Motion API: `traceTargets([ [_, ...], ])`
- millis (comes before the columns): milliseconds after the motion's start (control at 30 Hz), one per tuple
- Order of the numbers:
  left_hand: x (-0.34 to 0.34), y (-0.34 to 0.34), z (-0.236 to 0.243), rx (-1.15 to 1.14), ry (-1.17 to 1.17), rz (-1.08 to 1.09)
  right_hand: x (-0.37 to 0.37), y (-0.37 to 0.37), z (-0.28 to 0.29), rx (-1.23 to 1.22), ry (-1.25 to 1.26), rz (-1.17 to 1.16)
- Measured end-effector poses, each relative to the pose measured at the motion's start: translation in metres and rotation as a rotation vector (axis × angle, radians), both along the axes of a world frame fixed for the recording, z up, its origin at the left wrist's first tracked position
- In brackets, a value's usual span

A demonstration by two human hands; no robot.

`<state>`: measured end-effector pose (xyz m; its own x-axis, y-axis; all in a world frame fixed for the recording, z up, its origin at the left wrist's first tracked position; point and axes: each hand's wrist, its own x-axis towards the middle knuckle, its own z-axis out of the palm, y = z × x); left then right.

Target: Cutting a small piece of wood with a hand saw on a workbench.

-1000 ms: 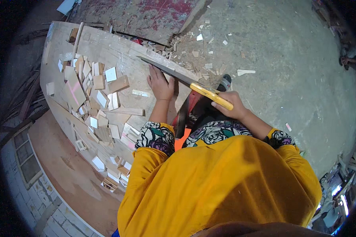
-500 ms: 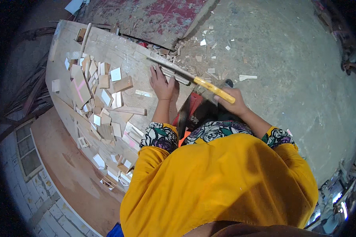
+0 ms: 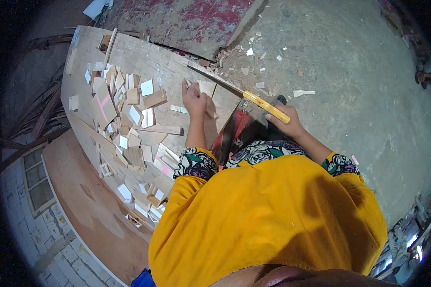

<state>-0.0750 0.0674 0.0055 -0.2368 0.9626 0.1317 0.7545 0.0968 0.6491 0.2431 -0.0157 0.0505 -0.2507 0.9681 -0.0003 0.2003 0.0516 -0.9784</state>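
My right hand (image 3: 285, 123) is closed round the yellow handle of a long, narrow blade (image 3: 220, 80); whether it is toothed I cannot make out. The blade slants up and left, over the near right edge of the wooden table (image 3: 170, 71). Just left of it, my left hand (image 3: 195, 100) is raised a little off the tabletop, its shadow beside it. Its fingers are apart and partly bent, with nothing visible in them. A pale flat wood piece (image 3: 207, 88) lies right beside its fingers, under the blade.
Many cut wood offcuts (image 3: 155, 98), some white-faced, are heaped on the table to the left. A small light strip (image 3: 178, 109) lies nearer my left wrist. Wood scraps (image 3: 303, 93) litter the concrete floor at the right. A red object (image 3: 241, 123) is below the table edge.
My left hand has lifted from the thin wood strip it rested on, and its fingers have bent. That strip no longer shows under the blade. The right hand still grips the yellow handle.
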Motion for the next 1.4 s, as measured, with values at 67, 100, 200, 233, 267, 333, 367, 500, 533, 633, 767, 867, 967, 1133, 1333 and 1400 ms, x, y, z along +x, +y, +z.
traceTargets([
  [67,-0.019,0.004,-0.006,0.132,0.144,-0.022,-0.001,-0.003,0.000,-0.014,0.015,0.000],
  [100,-0.025,0.002,-0.003,0.131,0.142,-0.020,-0.001,-0.003,-0.001,-0.028,0.009,0.002],
  [200,-0.038,0.004,0.019,0.046,-0.234,0.084,0.000,-0.004,-0.002,-0.033,0.017,-0.007],
  [233,-0.044,0.006,0.026,0.091,0.083,0.096,0.000,-0.004,-0.001,-0.024,0.028,-0.011],
  [267,-0.046,0.005,0.030,0.133,0.401,0.105,0.000,-0.004,-0.001,-0.024,0.027,-0.008],
  [333,-0.029,-0.002,0.034,0.041,0.575,0.098,0.001,-0.004,-0.001,-0.063,0.009,-0.009],
  [367,-0.017,-0.005,0.035,-0.054,0.639,-0.004,0.001,-0.005,-0.005,-0.061,0.010,-0.004],
  [500,-0.017,-0.017,0.010,-0.053,0.517,-0.168,-0.001,-0.005,-0.007,-0.127,0.109,-0.064],
  [533,-0.007,-0.012,0.016,-0.052,0.510,-0.182,0.002,-0.005,-0.005,-0.178,0.119,-0.078],
  [633,0.018,-0.018,0.045,-0.330,-0.015,0.084,0.006,-0.007,-0.008,-0.142,0.149,-0.101],
  [767,0.035,-0.044,0.039,0.039,0.437,-0.304,0.013,-0.011,-0.004,-0.114,0.121,-0.110],
  [867,0.051,-0.066,0.043,0.012,0.429,-0.436,0.015,-0.014,0.001,-0.112,0.154,-0.138],
  [967,0.043,-0.074,0.031,0.171,0.362,-0.286,0.018,-0.022,0.005,-0.110,0.087,-0.110],
  [1133,0.018,-0.047,0.015,0.142,0.152,-0.197,0.020,-0.034,-0.005,-0.036,0.026,-0.097],
  [1333,0.045,-0.025,0.033,-0.185,0.352,-0.241,0.005,-0.041,0.001,0.181,-0.010,-0.028],
  [1400,0.051,-0.024,0.035,-0.206,0.356,-0.222,0.001,-0.042,0.002,0.204,-0.046,0.011],
])
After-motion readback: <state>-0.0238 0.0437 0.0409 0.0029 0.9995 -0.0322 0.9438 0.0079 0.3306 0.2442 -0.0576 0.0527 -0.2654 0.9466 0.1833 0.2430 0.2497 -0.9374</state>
